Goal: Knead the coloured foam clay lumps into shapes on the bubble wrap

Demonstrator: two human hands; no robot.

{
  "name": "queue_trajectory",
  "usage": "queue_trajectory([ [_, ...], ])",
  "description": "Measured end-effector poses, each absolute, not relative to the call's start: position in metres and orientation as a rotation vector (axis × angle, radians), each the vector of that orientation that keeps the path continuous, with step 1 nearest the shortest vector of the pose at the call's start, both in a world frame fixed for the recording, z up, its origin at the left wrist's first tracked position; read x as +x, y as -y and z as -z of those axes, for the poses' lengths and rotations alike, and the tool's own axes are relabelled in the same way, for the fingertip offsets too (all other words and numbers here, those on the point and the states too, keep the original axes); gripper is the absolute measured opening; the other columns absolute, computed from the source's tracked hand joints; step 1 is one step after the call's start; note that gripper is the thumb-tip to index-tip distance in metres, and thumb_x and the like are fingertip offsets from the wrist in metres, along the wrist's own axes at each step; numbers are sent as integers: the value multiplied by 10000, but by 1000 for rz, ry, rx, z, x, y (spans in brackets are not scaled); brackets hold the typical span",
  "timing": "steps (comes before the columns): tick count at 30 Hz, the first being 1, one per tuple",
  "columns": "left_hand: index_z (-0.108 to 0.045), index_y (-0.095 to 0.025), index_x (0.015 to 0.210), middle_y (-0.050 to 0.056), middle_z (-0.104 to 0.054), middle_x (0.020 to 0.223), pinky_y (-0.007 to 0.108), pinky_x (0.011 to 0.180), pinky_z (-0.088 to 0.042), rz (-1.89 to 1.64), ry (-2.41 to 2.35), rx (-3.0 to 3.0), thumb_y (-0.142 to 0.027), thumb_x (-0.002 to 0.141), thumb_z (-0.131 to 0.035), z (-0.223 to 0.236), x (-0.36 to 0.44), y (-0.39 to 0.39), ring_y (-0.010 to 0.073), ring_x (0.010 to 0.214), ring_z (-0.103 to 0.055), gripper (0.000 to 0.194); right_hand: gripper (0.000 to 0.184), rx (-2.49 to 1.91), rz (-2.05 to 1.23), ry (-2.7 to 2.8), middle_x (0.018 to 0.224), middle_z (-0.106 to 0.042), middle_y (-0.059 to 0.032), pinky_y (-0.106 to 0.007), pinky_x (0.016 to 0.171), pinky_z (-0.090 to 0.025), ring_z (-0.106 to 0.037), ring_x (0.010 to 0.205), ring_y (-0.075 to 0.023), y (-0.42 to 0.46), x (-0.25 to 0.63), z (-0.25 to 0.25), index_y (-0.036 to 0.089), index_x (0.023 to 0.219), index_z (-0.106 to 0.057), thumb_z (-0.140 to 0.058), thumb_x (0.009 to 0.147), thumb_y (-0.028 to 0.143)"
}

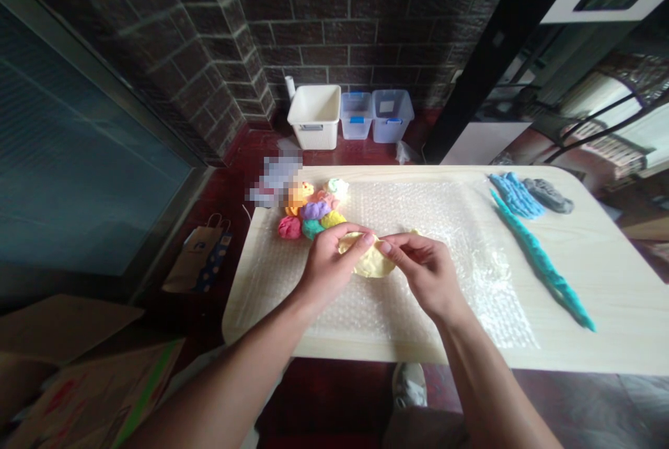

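Note:
A flattened, pale yellow piece of modelling clay (374, 264) is held over the bubble wrap (418, 208). Thumb and fingers of my left hand (334, 254) close on its left side. At its upper right edge, my right hand (423, 264) pinches it, thumb nearest me. A small pale yellow bit (414, 231) shows just behind my right hand. Beyond my left hand sits a cluster of coloured clay lumps: red (289, 227), purple (315, 210), orange, green, yellow and whitish ones among them.
On the table's (617, 282) right side lie a long teal roll (543, 261), a blue ropy piece (517, 194) and a grey lump (548, 195). Past the far edge, a white bin (315, 118) and two clear boxes stand on the floor. Cardboard boxes (88, 393) are at lower left.

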State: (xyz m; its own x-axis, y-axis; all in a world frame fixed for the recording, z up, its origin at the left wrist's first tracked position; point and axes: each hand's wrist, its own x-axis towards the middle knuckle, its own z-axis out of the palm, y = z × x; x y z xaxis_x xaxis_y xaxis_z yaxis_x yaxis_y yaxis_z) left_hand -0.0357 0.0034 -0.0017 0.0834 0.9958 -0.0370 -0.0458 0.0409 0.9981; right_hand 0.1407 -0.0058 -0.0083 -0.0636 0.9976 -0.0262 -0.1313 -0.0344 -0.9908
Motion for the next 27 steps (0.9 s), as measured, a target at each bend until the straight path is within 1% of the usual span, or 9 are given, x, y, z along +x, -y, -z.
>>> queue_trajectory([
  [4, -815, -159, 1038, 77, -809, 986, 289, 779, -527, -1042, -1117, 1187, -405, 862, -844, 2, -38, -4, 211, 892, -723, 303, 219, -1104, -1322, 1148, 838, -825, -64, -319, 668, -538, -694, 721, -186, 6, 146, 10, 216, 875, -867, -891, 843, 432],
  [8, -817, -145, 1003, 74, -798, 915, 284, 715, -525, -1058, -1160, 1148, -430, 852, -848, 4, -38, -4, 198, 811, -702, 323, 261, -1069, -1392, 1084, 891, -825, -58, -317, 725, -558, -720, 797, -194, 6, 145, 9, 236, 998, -869, -899, 839, 441],
  [10, -812, -148, 1002, 71, -797, 914, 280, 719, -533, -1083, -1181, 1122, -431, 840, -861, 5, -37, -4, 196, 819, -700, 329, 258, -1069, -1387, 1096, 880, -818, -54, -317, 724, -554, -712, 793, -193, 5, 145, 9, 233, 987, -870, -897, 840, 444],
  [13, -807, -159, 1013, 62, -793, 918, 269, 716, -531, -1066, -1159, 1092, -443, 828, -873, 6, -36, -3, 189, 821, -698, 345, 227, -1088, -1341, 1127, 799, -794, -48, -306, 661, -521, -671, 714, -178, 5, 147, 10, 215, 872, -865, -893, 845, 438],
  [15, -805, -158, 1014, 58, -790, 914, 263, 711, -523, -1053, -1127, 1064, -450, 832, -870, 5, -35, -3, 181, 803, -696, 351, 216, -1090, -1331, 1118, 790, -785, -44, -300, 649, -509, -660, 704, -172, 5, 147, 11, 211, 852, -859, -891, 852, 424],
  [19, -811, -128, 975, 68, -786, 889, 265, 715, -512, -1088, -1088, 991, -441, 830, -866, 1, -33, -4, 175, 773, -685, 349, 224, -1067, -1378, 1060, 925, -805, -48, -304, 737, -535, -692, 814, -180, 5, 146, 15, 237, 1026, -861, -844, 908, 428],
  [21, -815, -122, 977, 74, -786, 899, 267, 715, -512, -1130, -1086, 965, -432, 822, -871, 1, -33, -5, 178, 781, -685, 351, 224, -1046, -1408, 1054, 937, -810, -47, -312, 763, -543, -701, 832, -183, 6, 145, 18, 246, 1056, -860, -835, 918, 421],
  [24, -817, -130, 996, 86, -793, 948, 281, 752, -529, -1160, -1084, 943, -417, 827, -870, 2, -33, -6, 198, 837, -701, 337, 153, -1043, -1371, 1088, 843, -807, -42, -318, 745, -546, -701, 782, -184, 6, 147, 21, 236, 953, -874, -870, 888, 374],
  [27, -815, -154, 1038, 89, -799, 992, 305, 810, -549, -1161, -1054, 908, -408, 835, -868, 6, -33, -6, 223, 905, -721, 330, 125, -1054, -1328, 1073, 824, -812, -43, -324, 728, -551, -707, 762, -189, 6, 148, 24, 238, 910, -875, -890, 865, 354],
])
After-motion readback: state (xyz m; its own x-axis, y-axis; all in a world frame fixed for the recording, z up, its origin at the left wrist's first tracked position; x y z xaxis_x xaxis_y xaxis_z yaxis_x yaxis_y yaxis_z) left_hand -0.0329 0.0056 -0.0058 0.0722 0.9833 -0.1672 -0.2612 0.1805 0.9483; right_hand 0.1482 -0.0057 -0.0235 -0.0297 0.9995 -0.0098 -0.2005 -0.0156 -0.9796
